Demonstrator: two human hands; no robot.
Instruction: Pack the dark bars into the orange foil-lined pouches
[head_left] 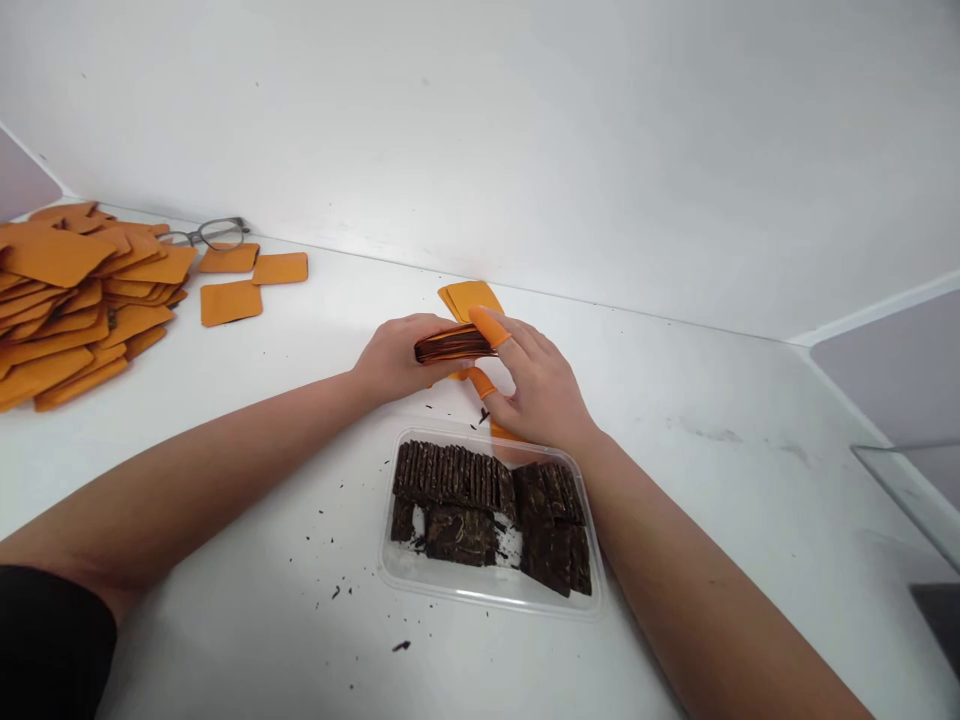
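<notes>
A stack of orange packets with dark edges toward me is held up over the table. My left hand grips its left end, fingers largely behind it. My right hand wears orange finger covers on thumb and index finger; these close about the stack's right end from below and above. Just in front of both hands sits a clear plastic tub, its right side close to my right forearm. Thin dark brown slabs stand in rows inside, and others lie flat. More orange packets lie behind the hands.
A large heap of orange packets covers the left of the table, with several loose ones beside it. Eyeglasses rest by the heap. Dark crumbs are scattered around the tub. A white wall bounds the back.
</notes>
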